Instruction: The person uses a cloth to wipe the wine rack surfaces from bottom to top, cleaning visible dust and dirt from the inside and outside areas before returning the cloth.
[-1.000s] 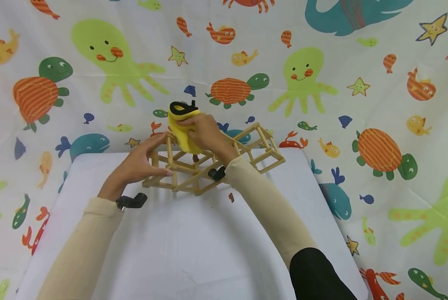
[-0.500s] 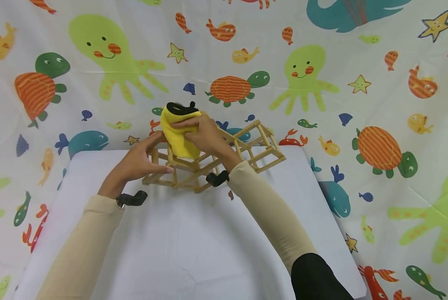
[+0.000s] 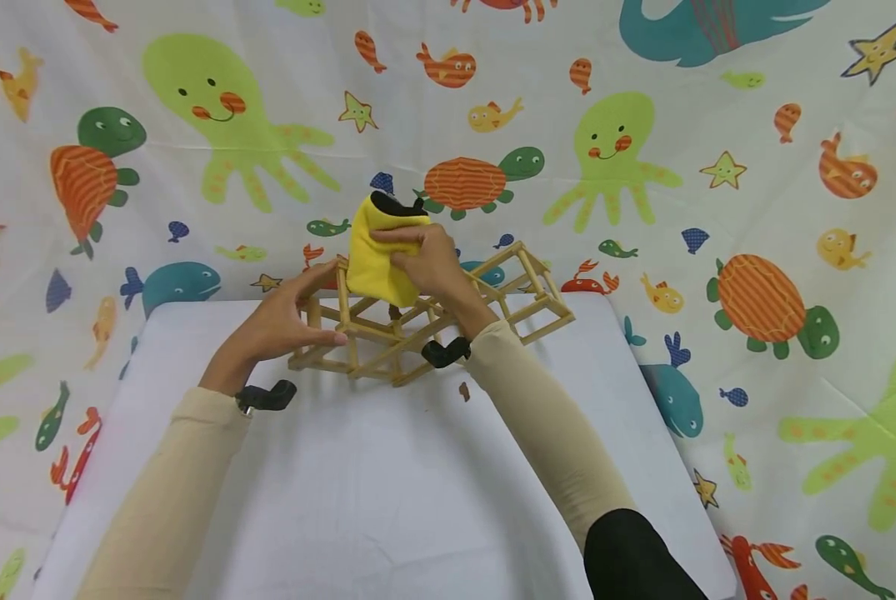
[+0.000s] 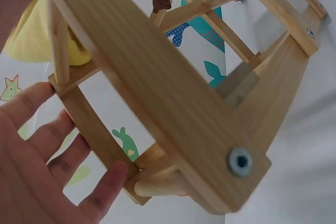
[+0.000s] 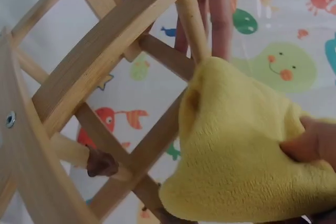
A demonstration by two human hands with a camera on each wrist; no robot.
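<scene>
A slatted wooden rack (image 3: pixel 376 335) with dowels and bolts stands tilted on the table. My left hand (image 3: pixel 278 325) grips its left end, thumb on the near side and fingers reaching round to the far side. In the left wrist view, fingertips touch the edge of a lower slat. My right hand (image 3: pixel 436 267) pinches a yellow cloth (image 3: pixel 383 267) with a black edge above the rack's left part. The right wrist view has the cloth (image 5: pixel 236 145) against an upright dowel near the left hand's fingers. A dark brown lump (image 5: pixel 102 162) sticks to another dowel.
A small brown scrap (image 3: pixel 464 391) lies on the white table (image 3: pixel 387 492) in front of the rack. Directly behind the table hangs a curtain (image 3: pixel 267 233) printed with sea animals.
The right hand and yellow cloth shifted slightly left along the rack, then back right and a little up. My left hand keeps its grip, and the rack stays in place.
</scene>
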